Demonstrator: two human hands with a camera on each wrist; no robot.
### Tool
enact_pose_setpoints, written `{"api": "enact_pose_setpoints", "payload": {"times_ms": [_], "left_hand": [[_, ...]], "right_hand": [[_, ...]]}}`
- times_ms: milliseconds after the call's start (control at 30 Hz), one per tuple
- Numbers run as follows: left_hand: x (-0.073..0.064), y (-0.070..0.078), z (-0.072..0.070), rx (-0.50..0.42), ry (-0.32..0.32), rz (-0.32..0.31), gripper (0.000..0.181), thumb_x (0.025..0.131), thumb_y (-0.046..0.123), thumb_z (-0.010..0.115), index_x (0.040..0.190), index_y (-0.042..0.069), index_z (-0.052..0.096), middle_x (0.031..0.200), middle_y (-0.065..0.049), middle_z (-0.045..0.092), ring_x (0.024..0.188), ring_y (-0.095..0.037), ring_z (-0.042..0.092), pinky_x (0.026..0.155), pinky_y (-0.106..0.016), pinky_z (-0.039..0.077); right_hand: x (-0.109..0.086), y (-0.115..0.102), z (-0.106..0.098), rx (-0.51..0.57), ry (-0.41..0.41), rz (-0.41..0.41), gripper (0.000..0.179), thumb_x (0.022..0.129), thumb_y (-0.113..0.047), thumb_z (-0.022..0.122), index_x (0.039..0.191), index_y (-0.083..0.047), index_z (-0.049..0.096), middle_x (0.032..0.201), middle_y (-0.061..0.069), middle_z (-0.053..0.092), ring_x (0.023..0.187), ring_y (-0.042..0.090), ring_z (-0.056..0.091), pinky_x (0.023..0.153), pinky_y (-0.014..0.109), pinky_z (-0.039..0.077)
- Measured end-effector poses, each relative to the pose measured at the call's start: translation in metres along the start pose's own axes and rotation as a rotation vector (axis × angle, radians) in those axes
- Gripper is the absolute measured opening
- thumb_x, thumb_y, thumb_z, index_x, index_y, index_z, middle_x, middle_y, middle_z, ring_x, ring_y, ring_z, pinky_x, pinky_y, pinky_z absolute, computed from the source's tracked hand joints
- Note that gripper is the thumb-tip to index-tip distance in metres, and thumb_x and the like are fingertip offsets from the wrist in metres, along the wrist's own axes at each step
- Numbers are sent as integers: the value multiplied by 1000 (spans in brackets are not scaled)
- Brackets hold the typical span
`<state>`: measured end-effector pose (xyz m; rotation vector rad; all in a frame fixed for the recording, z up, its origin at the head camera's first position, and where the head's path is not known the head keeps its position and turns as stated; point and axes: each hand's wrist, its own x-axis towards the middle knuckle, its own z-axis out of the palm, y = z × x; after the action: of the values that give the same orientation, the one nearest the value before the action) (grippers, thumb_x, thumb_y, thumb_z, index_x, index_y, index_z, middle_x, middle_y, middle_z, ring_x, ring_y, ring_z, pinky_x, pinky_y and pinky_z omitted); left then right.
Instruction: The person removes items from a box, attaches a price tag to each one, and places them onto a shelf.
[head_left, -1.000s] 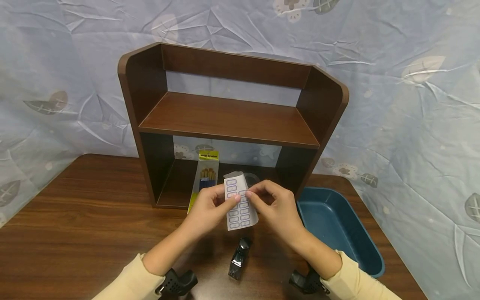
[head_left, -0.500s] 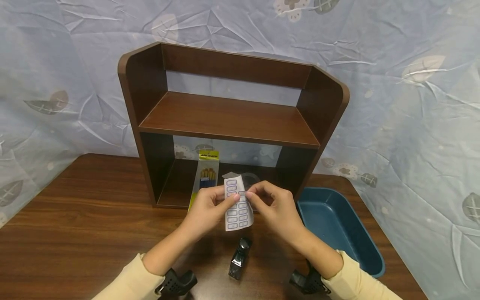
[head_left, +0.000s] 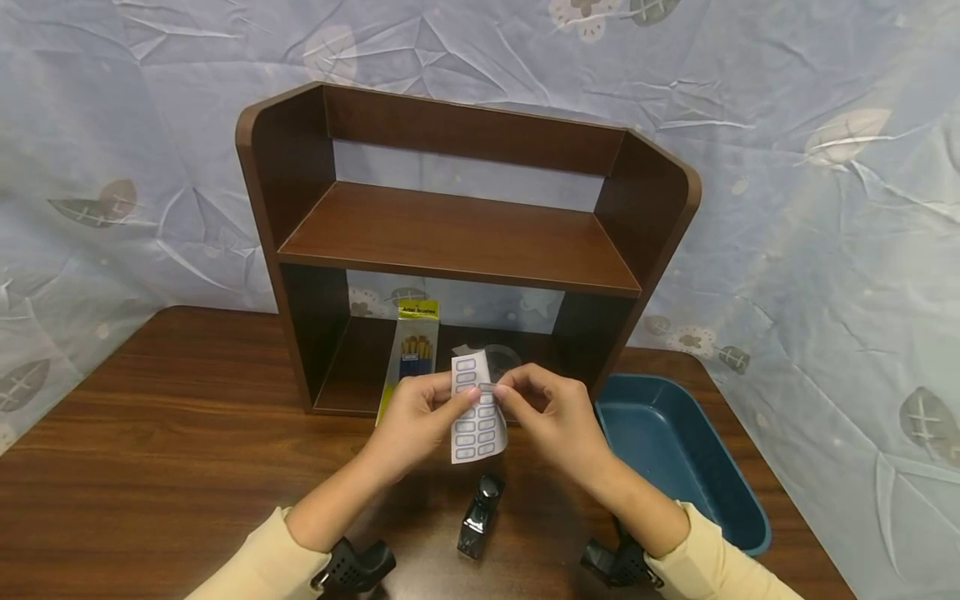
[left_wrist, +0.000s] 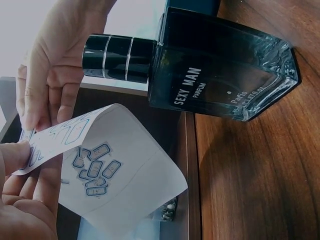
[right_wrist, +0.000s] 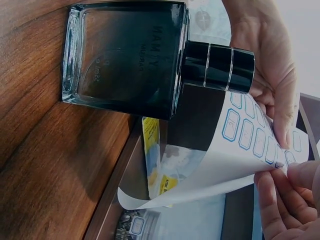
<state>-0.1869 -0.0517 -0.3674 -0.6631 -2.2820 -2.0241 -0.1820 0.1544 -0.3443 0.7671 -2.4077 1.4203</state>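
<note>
My left hand (head_left: 420, 412) pinches a white sheet of blue-bordered label stickers (head_left: 467, 433) between thumb and fingers, upright above the table. At the sheet's right edge my right hand (head_left: 555, 417) pinches one small label (head_left: 487, 387), which is partly lifted off the backing. In the right wrist view the sheet (right_wrist: 235, 145) curls away from the fingers. Below the hands a dark glass perfume bottle (head_left: 478, 517) with a black cap stands on the table; the left wrist view shows lettering on this bottle (left_wrist: 215, 70).
Behind the hands stands a brown two-tier shelf (head_left: 457, 233). A pack of artist brushes (head_left: 416, 346) leans in its lower tier, beside a clear round container (head_left: 504, 357) partly hidden by the sheet. A blue tray (head_left: 675, 450) sits on the right of the wooden table (head_left: 187, 442).
The right hand has shifted slightly right and the pinched label now stands further off the sheet. The sheet's right side has curled back more. The left hand is almost still.
</note>
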Motion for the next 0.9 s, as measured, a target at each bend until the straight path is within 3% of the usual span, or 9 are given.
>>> {"api": "enact_pose_setpoints", "payload": {"times_ms": [200,433,633,900], "left_hand": [[0,2,1,2,5,0,24,105,10,62,118,-8,72,109,-24,78,95,-32,80,77,-28,65],[0,2,1,31,16,5,24,105,11,63,117,-7,73,108,-23,79,94,-31,80,76,-27,65],[0,2,1,31,19,3,25,105,12,63,117,-7,73,108,-22,79,95,-30,80,77,-27,65],[-1,2,1,-14,41,-15,25,105,11,63,116,-9,72,106,-25,78,93,-32,80,75,-28,65]], "right_hand": [[0,0,0,13,-5,4,7,100,-11,70,100,-4,72,91,16,74,78,4,70,73,23,64],[-1,0,-1,46,-15,11,8,100,-9,70,101,-2,71,93,19,74,82,18,75,75,24,65],[-1,1,-1,16,0,-13,6,100,-9,70,100,-4,71,89,10,74,78,5,69,72,25,64],[-2,2,-1,11,11,-48,4,100,-8,70,98,-4,71,86,8,73,75,6,65,68,22,61]]}}
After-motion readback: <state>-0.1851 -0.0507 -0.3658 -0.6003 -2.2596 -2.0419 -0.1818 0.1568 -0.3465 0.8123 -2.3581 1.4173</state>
